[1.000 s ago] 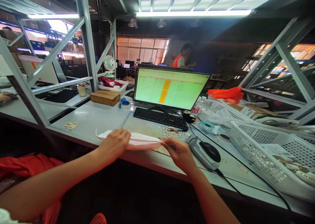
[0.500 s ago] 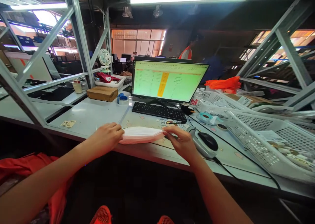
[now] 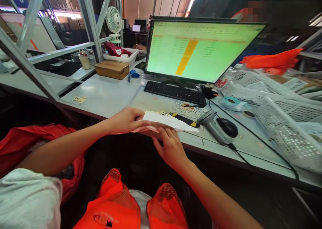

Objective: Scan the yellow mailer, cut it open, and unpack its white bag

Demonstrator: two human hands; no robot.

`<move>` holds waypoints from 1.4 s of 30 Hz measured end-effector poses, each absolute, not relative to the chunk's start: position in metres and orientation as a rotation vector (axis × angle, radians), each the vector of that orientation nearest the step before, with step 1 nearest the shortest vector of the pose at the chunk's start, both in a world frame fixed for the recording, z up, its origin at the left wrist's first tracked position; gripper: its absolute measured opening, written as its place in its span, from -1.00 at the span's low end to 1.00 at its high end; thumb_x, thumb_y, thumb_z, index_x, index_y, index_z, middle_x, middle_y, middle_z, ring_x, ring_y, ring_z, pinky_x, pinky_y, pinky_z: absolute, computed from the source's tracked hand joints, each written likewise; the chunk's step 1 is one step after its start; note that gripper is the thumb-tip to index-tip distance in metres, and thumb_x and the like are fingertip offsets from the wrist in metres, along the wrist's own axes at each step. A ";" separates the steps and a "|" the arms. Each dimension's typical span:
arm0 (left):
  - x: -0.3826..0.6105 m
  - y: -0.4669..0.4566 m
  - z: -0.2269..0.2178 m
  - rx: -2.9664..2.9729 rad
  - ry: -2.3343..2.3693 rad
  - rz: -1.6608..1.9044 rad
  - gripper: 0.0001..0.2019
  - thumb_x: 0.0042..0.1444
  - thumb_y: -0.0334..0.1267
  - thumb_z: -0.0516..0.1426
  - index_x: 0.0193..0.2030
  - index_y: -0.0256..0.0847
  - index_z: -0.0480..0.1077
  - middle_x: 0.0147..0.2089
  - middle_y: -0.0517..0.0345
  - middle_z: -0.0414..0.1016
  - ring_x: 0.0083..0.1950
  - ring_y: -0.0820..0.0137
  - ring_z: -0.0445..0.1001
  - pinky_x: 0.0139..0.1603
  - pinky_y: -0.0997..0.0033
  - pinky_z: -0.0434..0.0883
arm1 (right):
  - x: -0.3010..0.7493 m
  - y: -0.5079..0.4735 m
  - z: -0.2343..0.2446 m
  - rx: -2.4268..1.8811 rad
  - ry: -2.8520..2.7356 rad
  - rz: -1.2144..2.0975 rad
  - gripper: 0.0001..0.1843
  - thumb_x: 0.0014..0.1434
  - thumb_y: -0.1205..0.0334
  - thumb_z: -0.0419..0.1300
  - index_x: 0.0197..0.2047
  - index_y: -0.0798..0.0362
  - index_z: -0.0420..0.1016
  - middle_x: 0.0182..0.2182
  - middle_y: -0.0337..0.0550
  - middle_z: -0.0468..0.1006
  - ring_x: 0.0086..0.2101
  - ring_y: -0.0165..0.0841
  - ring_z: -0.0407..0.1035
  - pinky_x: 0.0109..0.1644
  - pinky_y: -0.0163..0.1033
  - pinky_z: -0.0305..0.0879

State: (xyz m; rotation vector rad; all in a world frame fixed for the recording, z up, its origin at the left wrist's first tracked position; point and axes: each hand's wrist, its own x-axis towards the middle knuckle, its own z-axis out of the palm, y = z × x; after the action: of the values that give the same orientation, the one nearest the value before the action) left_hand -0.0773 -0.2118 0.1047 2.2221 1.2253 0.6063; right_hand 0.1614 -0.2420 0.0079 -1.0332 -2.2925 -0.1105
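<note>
A thin stack of white and pink paper sheets lies across the front edge of the desk. My left hand is closed on its left end, thumb on top. My right hand is at the near edge, fingers bent over the sheets and the thumb lower down; part of its grip is hidden. Just beyond the paper is a black and yellow box cutter. To the right, a grey barcode scanner lies beside a black mouse.
A monitor stands behind a black keyboard. White perforated baskets occupy the right side. A cardboard box and blue tape sit at the back left. A metal post rises on the left.
The view has tipped down and moved closer. My right hand has moved left along the paper's near edge, and the paper's right end now lies free. The box cutter has come into sight.
</note>
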 end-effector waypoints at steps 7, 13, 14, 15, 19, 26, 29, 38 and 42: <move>-0.081 -0.211 0.117 2.326 1.701 1.082 -0.59 0.27 -0.11 0.17 -0.53 -0.19 0.16 -0.59 0.32 0.06 -0.49 0.48 0.00 -0.37 0.37 -0.01 | 0.159 -0.267 0.013 -0.833 -2.696 0.048 -0.88 0.24 0.42 0.22 -0.22 0.06 0.57 0.20 0.11 0.51 0.16 0.01 0.36 0.19 0.15 0.42; -0.074 -0.219 0.118 2.452 1.669 0.995 -0.62 0.29 -0.08 0.16 -0.50 -0.19 0.24 -0.59 0.31 0.08 -0.51 0.46 0.04 -0.38 0.37 -0.02 | 0.160 -0.277 0.019 -0.953 -2.707 0.025 -0.94 0.27 0.34 0.25 -0.24 0.07 0.58 0.19 0.20 0.50 0.15 0.07 0.38 0.12 0.16 0.45; -0.074 -0.221 0.118 2.460 1.659 0.981 -0.62 0.29 -0.09 0.16 -0.50 -0.19 0.22 -0.59 0.31 0.09 -0.51 0.46 0.03 -0.38 0.37 -0.02 | 0.161 -0.277 0.020 -0.987 -2.717 0.035 -0.93 0.28 0.30 0.26 -0.19 0.08 0.59 0.18 0.22 0.49 0.13 0.07 0.40 0.10 0.16 0.46; -0.074 -0.223 0.117 2.465 1.647 0.968 -0.62 0.28 -0.10 0.17 -0.50 -0.19 0.21 -0.58 0.31 0.09 -0.51 0.46 0.03 -0.38 0.37 -0.02 | 0.161 -0.277 0.022 -1.018 -2.726 0.058 -0.87 0.29 0.26 0.27 -0.10 0.08 0.59 0.17 0.22 0.50 0.11 0.07 0.42 0.09 0.16 0.47; -0.072 -0.229 0.115 2.471 1.590 0.917 -0.64 0.26 -0.14 0.17 -0.50 -0.18 0.16 -0.57 0.30 0.11 -0.50 0.46 0.02 -0.38 0.38 -0.01 | 0.157 -0.269 0.032 -1.033 -2.714 0.244 -0.51 0.40 -0.02 0.19 0.26 0.07 0.43 0.11 0.15 0.56 0.02 0.00 0.48 0.04 0.10 0.47; -0.070 -0.236 0.110 2.511 1.549 0.870 -0.68 0.26 -0.15 0.15 -0.48 -0.17 0.21 -0.56 0.26 0.21 -0.51 0.44 0.12 -0.38 0.37 0.03 | 0.131 -0.237 0.039 -0.725 -2.787 0.501 -0.46 0.52 -0.10 -0.12 0.16 0.02 0.54 0.14 0.05 0.58 0.19 -0.06 0.41 0.31 0.11 0.31; -0.076 -0.238 0.108 2.519 1.547 0.830 -0.72 0.23 -0.20 0.17 -0.46 -0.18 0.23 -0.56 0.29 0.21 -0.50 0.45 0.12 -0.38 0.39 0.02 | 0.127 -0.227 0.035 -0.652 -2.706 0.509 -0.35 0.48 -0.19 -0.04 0.48 -0.07 0.23 0.46 -0.03 0.21 0.45 -0.07 0.04 0.52 0.16 0.02; -0.088 -0.233 0.110 2.459 1.523 0.824 -0.76 0.18 -0.27 0.17 -0.47 -0.20 0.24 -0.56 0.32 0.20 -0.50 0.48 0.11 -0.39 0.41 0.03 | 0.131 -0.207 0.036 -0.910 -2.577 0.630 -0.15 0.39 -0.31 0.06 0.56 -0.06 0.07 0.48 0.01 0.15 0.45 0.01 0.04 0.51 0.20 0.04; -0.089 -0.228 0.109 2.414 1.498 0.868 -0.73 0.19 -0.27 0.19 -0.49 -0.20 0.23 -0.56 0.34 0.20 -0.50 0.49 0.12 -0.38 0.43 0.06 | 0.127 -0.197 0.037 -0.976 -2.536 0.617 -0.29 0.49 -0.20 -0.13 0.48 0.04 0.24 0.42 0.05 0.28 0.43 0.00 0.10 0.52 0.22 0.03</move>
State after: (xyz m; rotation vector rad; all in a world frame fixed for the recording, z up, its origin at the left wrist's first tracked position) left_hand -0.0888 -0.2282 0.1095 2.4141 1.4982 0.8682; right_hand 0.1270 -0.1974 0.0368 -0.9757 -2.5361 0.6171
